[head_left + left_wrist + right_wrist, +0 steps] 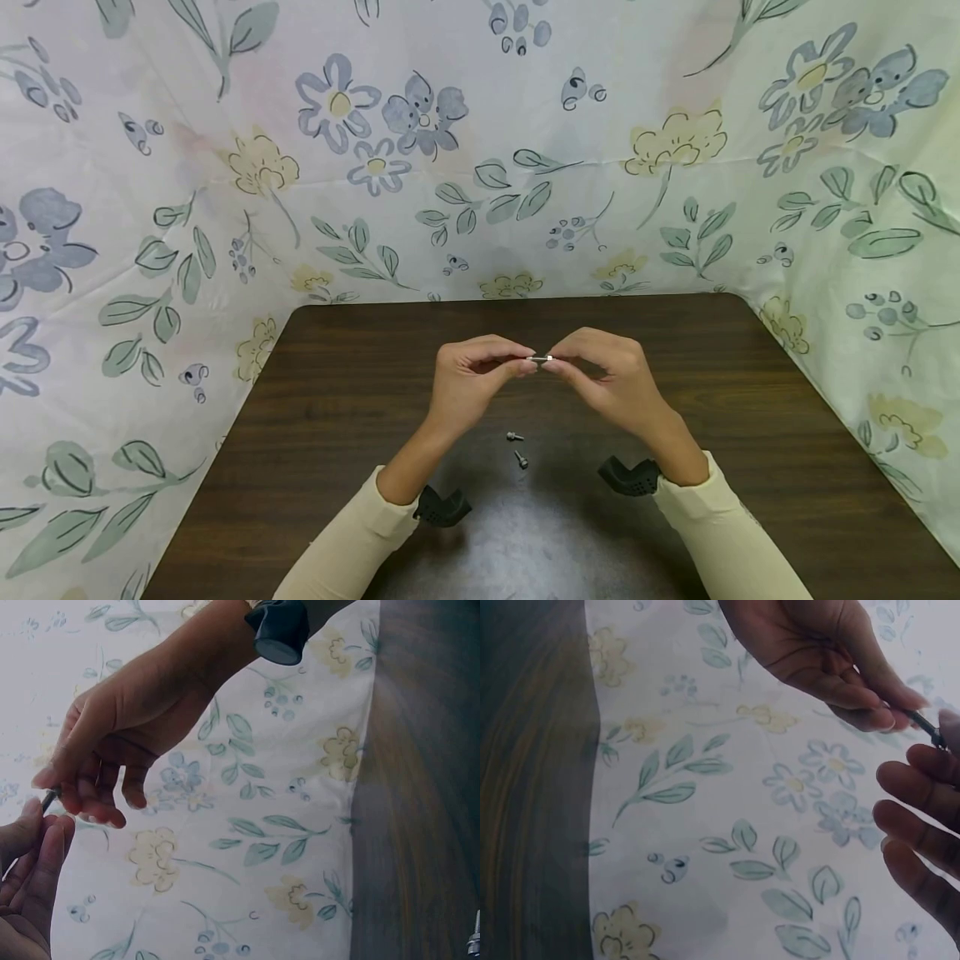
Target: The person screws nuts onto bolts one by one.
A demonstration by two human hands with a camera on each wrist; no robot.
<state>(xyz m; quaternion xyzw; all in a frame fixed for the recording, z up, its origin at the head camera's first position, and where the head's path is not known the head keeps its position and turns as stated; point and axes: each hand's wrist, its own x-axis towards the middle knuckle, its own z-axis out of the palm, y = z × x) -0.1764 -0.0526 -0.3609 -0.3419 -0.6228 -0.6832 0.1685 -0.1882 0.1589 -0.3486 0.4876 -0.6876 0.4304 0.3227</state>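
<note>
A small metal bolt [538, 359] is held level in the air between both hands, over the far half of the table. My left hand [470, 377] pinches one end of its shank with thumb and fingertips. At the other end, my right hand [617, 379] pinches the wider part between thumb and index finger. In the right wrist view the dark shank of the bolt [925, 727] shows between the fingertips, and the right hand's other fingers are spread apart. Two more bolts [514, 437] [522, 460] lie on the table below the hands.
The dark brown wooden table [360, 400] is enclosed at the back and sides by a floral cloth [480, 242]. Black wrist cameras [442, 507] [630, 477] hang under both wrists, low over the table.
</note>
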